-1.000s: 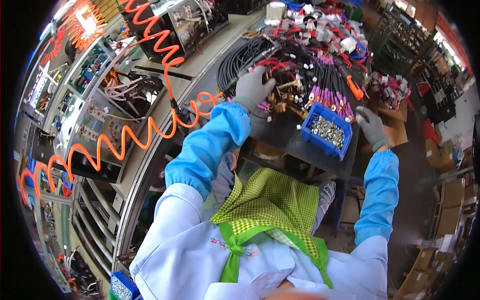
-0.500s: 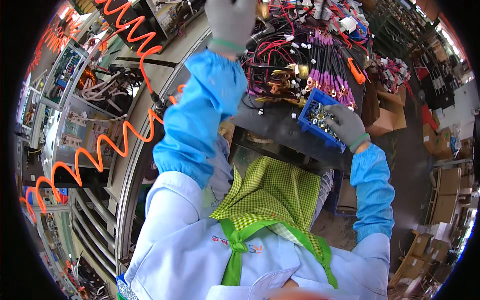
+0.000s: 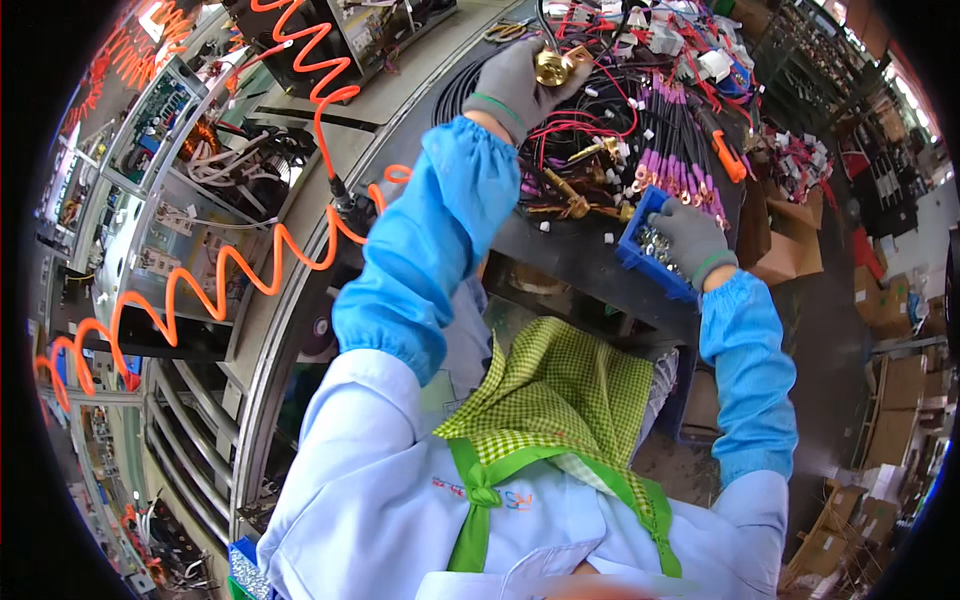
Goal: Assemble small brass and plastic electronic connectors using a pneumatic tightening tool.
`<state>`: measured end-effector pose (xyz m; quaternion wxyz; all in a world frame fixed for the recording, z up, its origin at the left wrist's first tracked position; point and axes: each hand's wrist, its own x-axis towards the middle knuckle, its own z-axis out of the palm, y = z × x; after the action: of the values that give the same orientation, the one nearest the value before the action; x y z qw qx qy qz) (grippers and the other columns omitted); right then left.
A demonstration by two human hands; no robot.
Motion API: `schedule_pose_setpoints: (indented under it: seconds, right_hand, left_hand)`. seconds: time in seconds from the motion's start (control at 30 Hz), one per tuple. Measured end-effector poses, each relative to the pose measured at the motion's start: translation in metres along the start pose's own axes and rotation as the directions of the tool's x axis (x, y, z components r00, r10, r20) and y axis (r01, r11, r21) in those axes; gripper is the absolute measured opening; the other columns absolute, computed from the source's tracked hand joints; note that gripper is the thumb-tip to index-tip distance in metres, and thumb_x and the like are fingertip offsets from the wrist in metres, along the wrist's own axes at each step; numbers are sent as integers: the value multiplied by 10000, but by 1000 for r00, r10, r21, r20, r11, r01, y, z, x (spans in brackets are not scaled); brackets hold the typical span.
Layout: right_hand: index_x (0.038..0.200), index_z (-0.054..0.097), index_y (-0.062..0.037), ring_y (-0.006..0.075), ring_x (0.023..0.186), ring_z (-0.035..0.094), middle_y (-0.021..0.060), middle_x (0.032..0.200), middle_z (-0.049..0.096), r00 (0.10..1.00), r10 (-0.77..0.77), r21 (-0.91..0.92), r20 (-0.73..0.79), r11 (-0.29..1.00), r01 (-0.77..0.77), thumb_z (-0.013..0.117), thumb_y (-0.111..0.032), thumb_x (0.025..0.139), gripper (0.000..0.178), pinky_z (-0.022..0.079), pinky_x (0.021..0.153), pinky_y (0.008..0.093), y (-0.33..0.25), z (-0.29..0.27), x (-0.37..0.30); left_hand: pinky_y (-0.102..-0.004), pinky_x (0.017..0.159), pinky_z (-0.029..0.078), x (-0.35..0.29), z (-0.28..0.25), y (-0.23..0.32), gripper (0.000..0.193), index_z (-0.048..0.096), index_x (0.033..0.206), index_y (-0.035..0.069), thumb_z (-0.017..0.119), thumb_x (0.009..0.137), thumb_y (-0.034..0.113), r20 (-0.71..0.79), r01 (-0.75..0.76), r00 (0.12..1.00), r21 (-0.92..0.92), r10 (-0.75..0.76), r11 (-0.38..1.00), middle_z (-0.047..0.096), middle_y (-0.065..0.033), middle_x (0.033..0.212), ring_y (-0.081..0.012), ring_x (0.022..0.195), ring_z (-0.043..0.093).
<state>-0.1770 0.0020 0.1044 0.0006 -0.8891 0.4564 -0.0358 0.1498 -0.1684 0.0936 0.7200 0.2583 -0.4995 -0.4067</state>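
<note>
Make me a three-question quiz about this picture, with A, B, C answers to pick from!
1. Where is the right hand?
A. In the blue bin of small metal parts
B. On the orange coiled hose
C. On the cardboard boxes

2. What colour are the sleeves?
A. Red
B. Blue
C. Yellow

3. What is the left hand doing?
A. Hanging free
B. Lying flat on the bench
C. Holding a brass fitting

Answers:
1. A, the gloved fingers dip into the bin.
2. B, both forearms wear bright blue covers.
3. C, the glove's grip closes around the brass piece.
</note>
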Motion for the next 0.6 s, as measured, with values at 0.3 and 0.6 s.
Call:
schedule_pose_setpoints:
  seconds: [0.3, 0.6]
  right_hand:
    - [1112, 619, -117, 307, 940, 639, 81, 1173, 564, 969, -167, -241, 181, 948, 208, 517, -70, 852, 284, 528, 804, 426, 32, -2, -12]
    - [1102, 569, -83, 323, 966, 619, 126, 1095, 590, 970, -145, -140, 193, 975, 173, 533, -18, 810, 301, 518, 794, 428, 28, -2, -9]
  left_hand:
    - [-326, 914, 560, -120, 99, 128, 342, 469, 1215, -96, 412, 992, 157, 430, 563, 811, -758, -396, 329, 583, -223, 1147, -328, 1104, 589]
    - [-262, 673, 594, -62, 148, 283, 223, 534, 893, -74, 556, 948, 141, 378, 188, 925, -521, 28, 833, 635, -195, 935, -213, 905, 672]
